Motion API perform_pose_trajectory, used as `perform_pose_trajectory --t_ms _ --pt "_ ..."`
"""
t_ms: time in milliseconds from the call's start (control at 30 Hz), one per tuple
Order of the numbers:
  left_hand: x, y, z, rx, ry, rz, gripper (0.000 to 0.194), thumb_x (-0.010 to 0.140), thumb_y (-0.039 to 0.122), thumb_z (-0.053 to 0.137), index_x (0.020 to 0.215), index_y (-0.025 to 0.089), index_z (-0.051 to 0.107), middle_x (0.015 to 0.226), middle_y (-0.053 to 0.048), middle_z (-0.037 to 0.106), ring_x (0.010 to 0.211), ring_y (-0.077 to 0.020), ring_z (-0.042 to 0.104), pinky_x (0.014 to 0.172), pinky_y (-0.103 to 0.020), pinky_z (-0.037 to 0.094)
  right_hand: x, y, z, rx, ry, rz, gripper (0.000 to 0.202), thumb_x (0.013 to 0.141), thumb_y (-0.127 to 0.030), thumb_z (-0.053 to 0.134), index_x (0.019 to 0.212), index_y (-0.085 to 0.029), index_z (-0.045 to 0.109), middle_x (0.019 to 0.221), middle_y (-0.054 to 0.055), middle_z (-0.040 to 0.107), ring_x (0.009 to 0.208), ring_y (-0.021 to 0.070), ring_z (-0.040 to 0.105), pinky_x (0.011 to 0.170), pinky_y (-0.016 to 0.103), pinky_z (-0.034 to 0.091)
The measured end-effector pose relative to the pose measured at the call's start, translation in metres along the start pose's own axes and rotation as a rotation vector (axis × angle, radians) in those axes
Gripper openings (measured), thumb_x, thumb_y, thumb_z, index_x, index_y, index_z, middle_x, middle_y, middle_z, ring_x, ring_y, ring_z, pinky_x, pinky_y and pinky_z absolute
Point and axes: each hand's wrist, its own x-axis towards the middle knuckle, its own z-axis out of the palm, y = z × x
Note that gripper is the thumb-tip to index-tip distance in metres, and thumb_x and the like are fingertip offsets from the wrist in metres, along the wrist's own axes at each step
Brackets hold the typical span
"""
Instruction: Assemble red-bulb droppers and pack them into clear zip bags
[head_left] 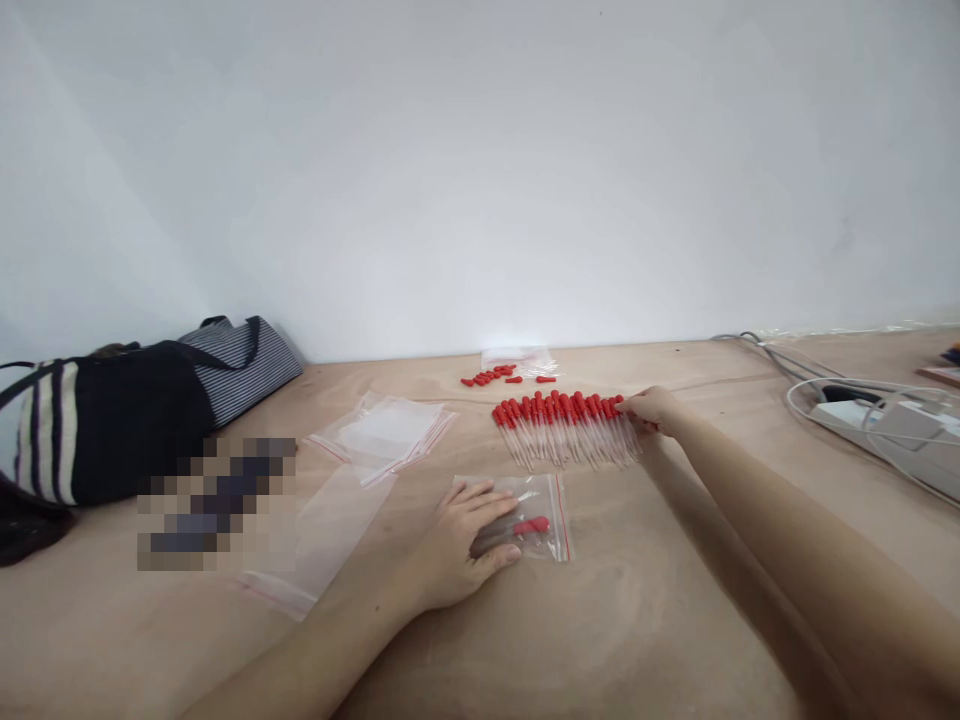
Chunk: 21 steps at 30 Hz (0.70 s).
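Observation:
My left hand (pixel 469 540) lies with fingers spread on a clear zip bag (pixel 536 490). Inside that bag is one dropper with a red bulb (pixel 532 525); part of it is hidden under my hand. My right hand (pixel 651 408) reaches to the right end of a row of glass-like droppers (pixel 562 415), its thumb and fingers pinched at the red bulb of the last one. The droppers lie side by side, red bulbs toward the wall and clear tips toward me.
Stacked clear zip bags (pixel 390 435) lie left of the row, with another bag (pixel 322 540) nearer me. Loose red bulbs (pixel 487 377) and clear tubes (pixel 544 367) lie by the wall. A black bag (pixel 150 420) stands left; cables (pixel 780 365) and a white power strip (pixel 892 440) lie right.

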Motion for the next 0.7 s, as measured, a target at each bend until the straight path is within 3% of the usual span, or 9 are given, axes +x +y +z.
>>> perform_pose_trajectory --t_ms 300,467,633,700 --pt "0.000 -0.002 0.002 -0.018 0.003 0.015 0.044 0.079 0.041 0.051 0.119 0.024 0.049 0.126 -0.003 0.050 0.121 -0.0262 0.036 0.102 -0.049 0.022 -0.002 -0.002 0.003 0.210 -0.085 0.165 0.015 0.058 -0.021 0.064 0.052 -0.016 0.051 0.035 -0.005 0.033 0.036 0.0083 0.032 0.034 0.022 0.020" --pt "-0.001 -0.003 0.002 -0.017 0.014 0.027 0.044 0.079 0.041 0.052 0.119 0.024 0.049 0.126 -0.004 0.050 0.121 -0.0268 0.036 0.101 -0.050 0.022 -0.009 -0.004 -0.014 0.433 -0.141 0.148 0.021 0.065 -0.015 0.056 0.050 -0.019 0.042 0.039 -0.006 0.028 0.037 0.0053 0.025 0.035 0.021 0.020" --pt "0.000 -0.004 0.003 -0.007 0.016 0.030 0.043 0.079 0.042 0.051 0.118 0.023 0.050 0.126 -0.005 0.049 0.121 -0.0269 0.036 0.100 -0.049 0.024 -0.047 -0.012 -0.034 0.671 -0.262 0.050 0.003 0.066 -0.016 0.054 0.065 -0.017 0.050 0.055 -0.003 0.043 0.045 0.0056 0.036 0.043 0.020 0.033" --pt "0.000 -0.006 0.004 -0.008 0.017 0.028 0.044 0.079 0.042 0.051 0.119 0.023 0.049 0.126 -0.005 0.049 0.121 -0.0268 0.036 0.101 -0.049 0.023 -0.071 -0.013 -0.031 0.843 -0.359 -0.027 0.009 0.065 -0.020 0.058 0.066 -0.017 0.050 0.058 -0.003 0.045 0.048 0.0056 0.038 0.045 0.019 0.034"
